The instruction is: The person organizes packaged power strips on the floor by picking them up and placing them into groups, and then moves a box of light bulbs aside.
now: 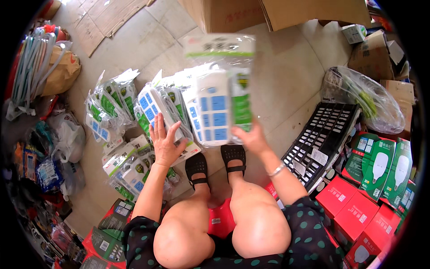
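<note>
My right hand [251, 136] grips the lower right edge of a packaged power strip [213, 107]. The strip is white with blue socket faces, in a clear bag with a green and white card, and its top is blurred. My left hand [165, 142] lies with fingers spread on another bagged power strip [150, 99], tilted among others like it on the floor. To its left is a heap of the same packs [109, 103]. More bagged power strips [130, 168] lie below, beside my left forearm.
Cardboard boxes [233, 15] stand on the tiled floor at the far side. At right are a black tray of small items [320, 139], a clear plastic bag [363, 98] and red and green bulb boxes [358, 210]. Plastic bags [67, 139] crowd the left. My feet are below the packs.
</note>
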Motion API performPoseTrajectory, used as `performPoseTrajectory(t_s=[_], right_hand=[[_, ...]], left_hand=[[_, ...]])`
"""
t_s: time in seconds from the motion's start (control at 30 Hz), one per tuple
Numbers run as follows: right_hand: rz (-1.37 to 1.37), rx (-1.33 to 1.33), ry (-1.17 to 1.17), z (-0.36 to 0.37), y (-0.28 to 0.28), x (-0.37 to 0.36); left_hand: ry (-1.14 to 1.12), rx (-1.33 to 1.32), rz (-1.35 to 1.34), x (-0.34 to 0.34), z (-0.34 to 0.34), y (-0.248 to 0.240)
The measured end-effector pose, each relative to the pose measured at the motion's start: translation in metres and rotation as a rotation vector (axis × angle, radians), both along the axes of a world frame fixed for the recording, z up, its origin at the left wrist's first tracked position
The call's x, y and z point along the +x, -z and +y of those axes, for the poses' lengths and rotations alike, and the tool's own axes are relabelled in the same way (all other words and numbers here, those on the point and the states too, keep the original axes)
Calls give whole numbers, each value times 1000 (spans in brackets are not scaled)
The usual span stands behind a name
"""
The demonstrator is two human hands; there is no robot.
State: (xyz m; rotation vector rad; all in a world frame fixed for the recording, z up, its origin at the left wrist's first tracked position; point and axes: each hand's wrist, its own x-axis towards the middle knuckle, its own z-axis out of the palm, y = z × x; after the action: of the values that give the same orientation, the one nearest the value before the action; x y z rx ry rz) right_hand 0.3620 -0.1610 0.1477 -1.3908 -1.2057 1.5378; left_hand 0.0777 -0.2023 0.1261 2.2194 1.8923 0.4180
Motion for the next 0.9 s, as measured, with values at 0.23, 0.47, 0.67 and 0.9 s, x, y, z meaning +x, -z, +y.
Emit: performPoseTrajectory(t_s=[0.23,0.47,0.67,0.9], right_hand=[[-663,-18,-273,1,17,-43],[-591,198,-168,-28,39,-15],[-579,146,-245,-28,34,-18],[-478,159,-207,-47,32,-2]], left_hand=[[-672,-90,-401,-32,-10,14],[-798,-365,-846,-32,-3,10],[-483,-420,-697,-31,-19,2],[-410,-472,-597,-29,-48,-34]])
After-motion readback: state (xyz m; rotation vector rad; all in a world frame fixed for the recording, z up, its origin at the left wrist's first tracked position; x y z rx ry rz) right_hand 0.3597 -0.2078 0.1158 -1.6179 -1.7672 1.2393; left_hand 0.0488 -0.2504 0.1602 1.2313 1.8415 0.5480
